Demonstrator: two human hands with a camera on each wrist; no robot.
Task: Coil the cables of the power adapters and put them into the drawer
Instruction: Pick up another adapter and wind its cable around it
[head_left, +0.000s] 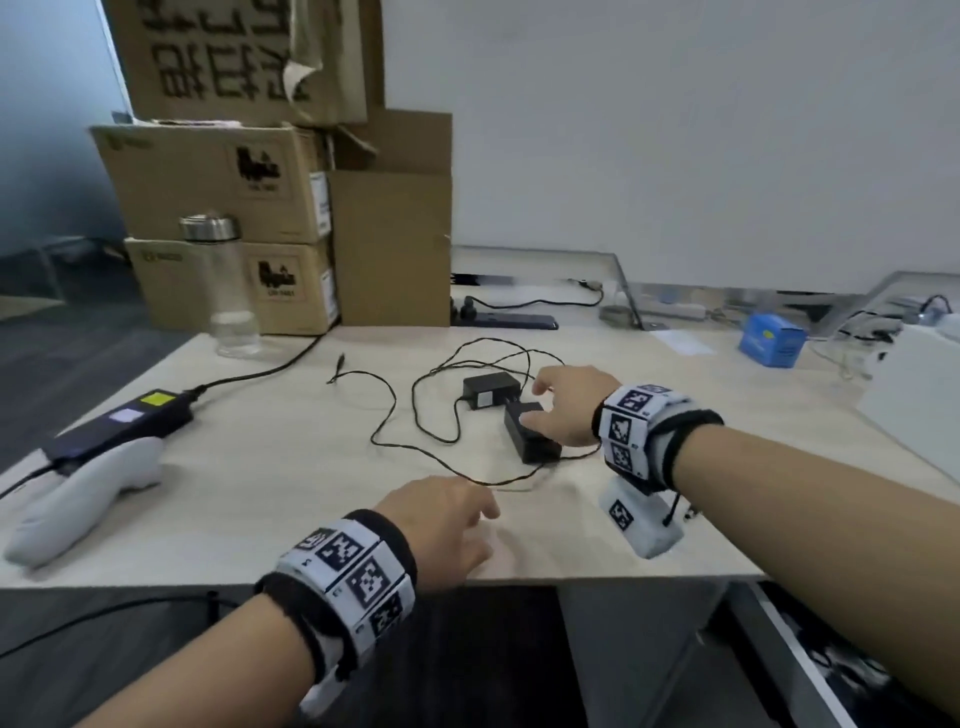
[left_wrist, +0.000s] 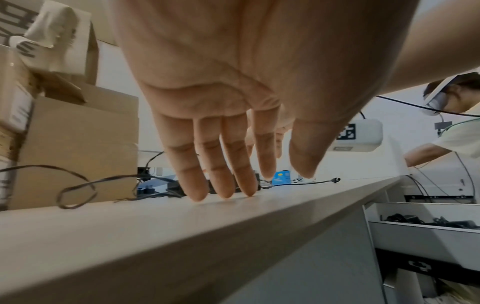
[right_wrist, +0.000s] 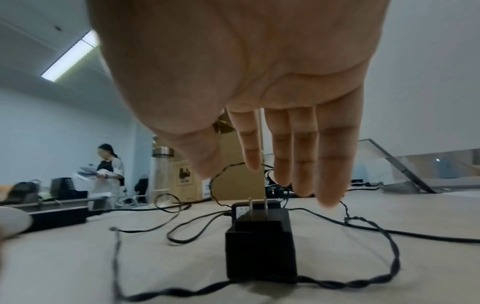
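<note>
Two black power adapters lie mid-table with thin cables (head_left: 415, 410) tangled loosely around them. The farther adapter (head_left: 491, 389) lies flat. The nearer adapter (head_left: 530, 439) sits with its prongs up (right_wrist: 261, 246). My right hand (head_left: 550, 405) hovers just over the nearer adapter, fingers (right_wrist: 303, 164) straight and holding nothing. My left hand (head_left: 467, 519) is spread near the table's front edge, its fingertips (left_wrist: 226, 191) touching the tabletop just short of a cable strand. The drawer (left_wrist: 426, 228) stands open below the table at the right, with dark items inside.
Stacked cardboard boxes (head_left: 223, 182) and a glass bottle (head_left: 228, 291) stand at the back left. A black power brick (head_left: 140, 415) and a white handheld device (head_left: 88, 493) lie at the left. A blue box (head_left: 771, 340) sits back right. Another person (right_wrist: 109, 168) stands far off.
</note>
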